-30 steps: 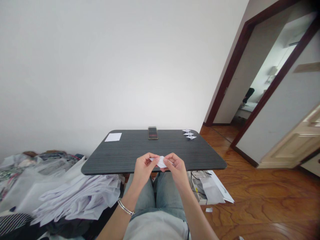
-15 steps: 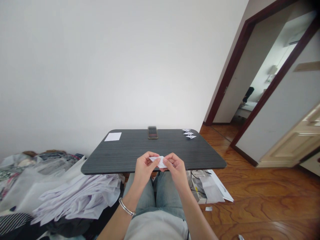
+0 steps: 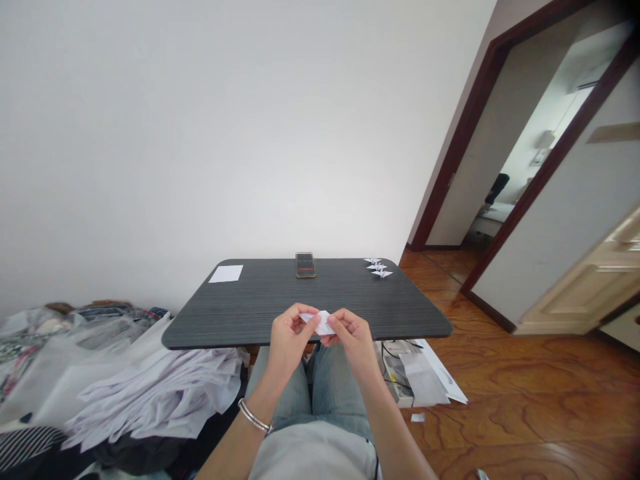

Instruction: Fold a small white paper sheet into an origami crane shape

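A small folded piece of white paper (image 3: 323, 322) is pinched between both my hands just above the near edge of the dark table (image 3: 260, 307). My left hand (image 3: 289, 337), with a silver bracelet on its wrist, grips the paper's left end with closed fingers. My right hand (image 3: 353, 339) pinches the right end. Three small white paper cranes (image 3: 379, 268) stand in a row at the table's far right. A flat white sheet (image 3: 226, 273) lies at the far left, and a phone (image 3: 305, 265) stands at the far middle.
A heap of white paper and clothes (image 3: 115, 387) lies left of my knees. Papers and a box (image 3: 420, 380) sit on the wooden floor under the table's right side. An open doorway (image 3: 505, 200) is at the right, and a plain white wall stands behind the table.
My hands have shifted only slightly; the right hand's fingers moved a little along the folded paper. The table's objects stay put.
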The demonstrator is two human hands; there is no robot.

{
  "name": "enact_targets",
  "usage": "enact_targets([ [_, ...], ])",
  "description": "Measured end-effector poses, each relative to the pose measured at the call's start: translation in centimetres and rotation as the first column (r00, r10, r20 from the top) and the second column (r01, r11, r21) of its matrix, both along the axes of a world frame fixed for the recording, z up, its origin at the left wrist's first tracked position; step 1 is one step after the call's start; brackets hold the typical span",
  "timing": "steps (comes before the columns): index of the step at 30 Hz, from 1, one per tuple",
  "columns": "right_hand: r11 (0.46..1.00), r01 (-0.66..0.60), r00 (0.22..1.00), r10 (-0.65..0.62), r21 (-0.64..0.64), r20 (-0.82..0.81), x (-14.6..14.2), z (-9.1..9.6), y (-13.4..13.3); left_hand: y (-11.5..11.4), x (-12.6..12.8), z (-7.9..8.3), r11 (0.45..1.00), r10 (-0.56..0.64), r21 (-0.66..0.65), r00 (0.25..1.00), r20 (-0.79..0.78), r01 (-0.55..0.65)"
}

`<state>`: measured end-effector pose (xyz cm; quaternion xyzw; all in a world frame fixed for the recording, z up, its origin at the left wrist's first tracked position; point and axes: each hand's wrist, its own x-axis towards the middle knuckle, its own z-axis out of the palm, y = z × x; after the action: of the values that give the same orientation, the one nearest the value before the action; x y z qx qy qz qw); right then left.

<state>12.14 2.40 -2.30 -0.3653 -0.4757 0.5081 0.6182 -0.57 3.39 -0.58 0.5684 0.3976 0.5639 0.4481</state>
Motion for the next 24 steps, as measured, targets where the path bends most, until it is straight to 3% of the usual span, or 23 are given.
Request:
enact_targets([
  [20, 1.000, 0.016, 0.999, -0.015, -0.004, 0.042, -0.28, 0.19, -0.51, -0.21, 0.19, 0.32, 0.999, -0.039, -0.007, 0.998, 0.057, 0.040],
  [24, 1.000, 0.025, 0.997, -0.026, 0.014, 0.075, -0.30, 0.34, -0.56, -0.23, 0.33, 0.36, 0.999, -0.044, -0.022, 0.988, 0.147, 0.048],
])
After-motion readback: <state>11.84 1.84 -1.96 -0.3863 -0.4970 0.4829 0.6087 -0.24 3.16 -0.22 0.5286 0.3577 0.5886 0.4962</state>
